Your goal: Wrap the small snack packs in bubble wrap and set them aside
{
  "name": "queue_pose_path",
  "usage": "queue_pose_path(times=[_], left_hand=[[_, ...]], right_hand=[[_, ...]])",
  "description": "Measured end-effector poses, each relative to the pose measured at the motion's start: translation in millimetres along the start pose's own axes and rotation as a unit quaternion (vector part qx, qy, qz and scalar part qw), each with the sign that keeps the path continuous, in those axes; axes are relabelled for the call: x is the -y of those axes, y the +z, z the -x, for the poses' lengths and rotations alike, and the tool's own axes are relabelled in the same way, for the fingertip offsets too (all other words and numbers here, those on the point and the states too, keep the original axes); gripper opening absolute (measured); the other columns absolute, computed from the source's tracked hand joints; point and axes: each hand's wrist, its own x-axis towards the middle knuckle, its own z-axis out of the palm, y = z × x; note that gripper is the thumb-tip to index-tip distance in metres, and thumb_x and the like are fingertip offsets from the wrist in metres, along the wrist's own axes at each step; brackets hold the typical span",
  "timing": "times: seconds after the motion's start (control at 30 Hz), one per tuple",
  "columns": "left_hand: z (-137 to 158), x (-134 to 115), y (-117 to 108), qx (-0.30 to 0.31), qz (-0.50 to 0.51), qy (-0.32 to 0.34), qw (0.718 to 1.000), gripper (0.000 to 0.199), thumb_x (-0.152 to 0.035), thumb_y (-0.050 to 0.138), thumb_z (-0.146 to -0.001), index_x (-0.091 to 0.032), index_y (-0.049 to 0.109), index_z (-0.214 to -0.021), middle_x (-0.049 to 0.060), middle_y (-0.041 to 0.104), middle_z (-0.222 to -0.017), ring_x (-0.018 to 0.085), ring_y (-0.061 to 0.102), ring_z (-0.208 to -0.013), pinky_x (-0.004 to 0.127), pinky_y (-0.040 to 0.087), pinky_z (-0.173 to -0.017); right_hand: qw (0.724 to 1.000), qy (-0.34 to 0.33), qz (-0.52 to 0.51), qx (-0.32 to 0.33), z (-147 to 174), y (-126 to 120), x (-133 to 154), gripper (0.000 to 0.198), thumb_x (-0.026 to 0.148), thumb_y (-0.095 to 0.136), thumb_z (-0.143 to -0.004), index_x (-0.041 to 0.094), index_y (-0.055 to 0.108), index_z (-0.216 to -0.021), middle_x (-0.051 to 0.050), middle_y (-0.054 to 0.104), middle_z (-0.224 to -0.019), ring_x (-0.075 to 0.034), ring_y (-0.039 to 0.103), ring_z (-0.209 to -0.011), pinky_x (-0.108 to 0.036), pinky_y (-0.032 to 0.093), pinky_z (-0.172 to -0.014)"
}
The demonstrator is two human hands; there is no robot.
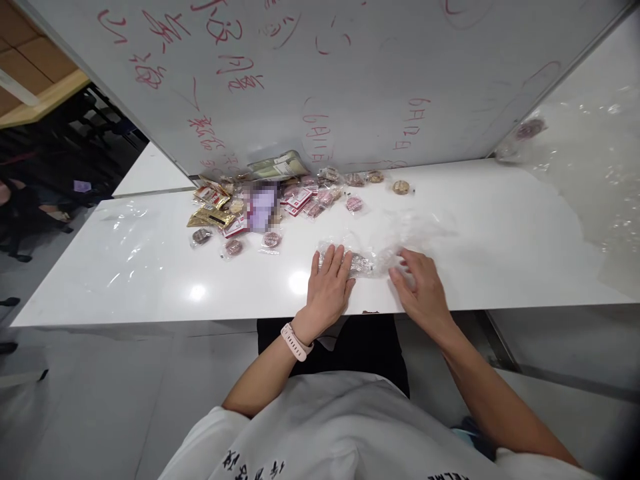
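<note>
My left hand (pixel 330 287), a pale watch on its wrist, lies flat with fingers stretched out on a piece of clear bubble wrap (pixel 376 263). Something dark and roundish (pixel 359 265) shows through the plastic beside its fingertips; its kind is unclear. To the right, my right hand (pixel 420 287) has its fingers curled around the wrap's right end, which is somewhat blurred. Beyond both hands, individually wrapped round cookies (pixel 271 240) lie scattered on the white table (pixel 150 280), among them a pink one (pixel 355 204) and a tan one (pixel 401 187).
A whiteboard (pixel 350 87) with red writing stands along the table's back edge. Against it lie gold packets (pixel 210 217), a blurred purple item (pixel 263 207) and a green package (pixel 279 165). A large bubble wrap sheet (pixel 585 180) covers the right end; another clear sheet (pixel 133 243) lies left.
</note>
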Motion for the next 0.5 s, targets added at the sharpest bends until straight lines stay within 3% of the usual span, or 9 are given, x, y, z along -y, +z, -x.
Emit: queue_pose_path(times=[0.13, 0.23, 0.3, 0.37, 0.43, 0.5], left_hand=[[-1.1, 2.5, 1.9, 0.004, 0.001, 0.005, 1.0, 0.041, -0.025, 0.044, -0.099, -0.011, 0.05, -0.136, 0.02, 0.059, -0.137, 0.035, 0.049, -0.136, 0.059, 0.03, -0.118], [2.5, 9.6, 1.1, -0.012, 0.038, 0.006, 0.999, 0.033, -0.017, 0.047, -0.096, -0.013, 0.053, -0.129, 0.016, 0.066, -0.122, 0.03, 0.06, -0.12, 0.057, 0.04, -0.111], [7.2, 17.0, -2.6, -0.045, 0.077, 0.015, 0.996, 0.034, -0.012, 0.046, -0.095, -0.017, 0.052, -0.128, 0.014, 0.062, -0.126, 0.027, 0.058, -0.122, 0.052, 0.046, -0.108], [11.1, 25.9, -8.7, -0.067, 0.104, 0.034, 0.992, 0.042, -0.007, 0.043, -0.094, -0.02, 0.047, -0.134, 0.015, 0.053, -0.139, 0.026, 0.052, -0.13, 0.046, 0.05, -0.104], [11.4, 35.1, -15.4, -0.054, 0.105, 0.067, 0.991, 0.053, -0.004, 0.041, -0.093, -0.023, 0.04, -0.142, 0.015, 0.042, -0.151, 0.026, 0.046, -0.136, 0.043, 0.051, -0.103], [7.3, 43.3, -20.9, -0.017, 0.099, 0.102, 0.99, 0.058, -0.006, 0.043, -0.093, -0.024, 0.035, -0.147, 0.014, 0.04, -0.153, 0.027, 0.044, -0.138, 0.046, 0.048, -0.106]], right_hand=[[0.975, -0.16, -0.083, 0.127, -27.9, 23.5, 17.7, 0.047, 0.029, 0.041, -0.102, 0.024, 0.044, -0.148, -0.011, 0.059, -0.138, -0.026, 0.054, -0.127, -0.046, 0.046, -0.104], [0.955, -0.192, -0.077, 0.211, -30.0, 28.6, 14.9, 0.055, 0.034, 0.041, -0.102, 0.027, 0.032, -0.156, -0.009, 0.047, -0.152, -0.025, 0.044, -0.139, -0.047, 0.042, -0.11], [0.95, -0.191, -0.063, 0.24, -29.4, 27.0, 6.9, 0.057, 0.037, 0.043, -0.102, 0.029, 0.029, -0.157, -0.007, 0.043, -0.155, -0.025, 0.04, -0.143, -0.048, 0.041, -0.112], [0.949, -0.193, -0.051, 0.243, -31.4, 26.2, -0.9, 0.054, 0.038, 0.045, -0.101, 0.029, 0.035, -0.153, -0.007, 0.047, -0.152, -0.026, 0.041, -0.142, -0.049, 0.042, -0.11], [0.951, -0.201, -0.058, 0.229, -36.4, 29.0, -5.7, 0.046, 0.037, 0.045, -0.101, 0.027, 0.047, -0.146, -0.009, 0.055, -0.143, -0.027, 0.047, -0.136, -0.05, 0.045, -0.107], [0.953, -0.207, -0.076, 0.207, -42.2, 34.2, -6.7, 0.039, 0.034, 0.044, -0.102, 0.025, 0.054, -0.138, -0.01, 0.062, -0.133, -0.026, 0.054, -0.126, -0.049, 0.048, -0.103]])
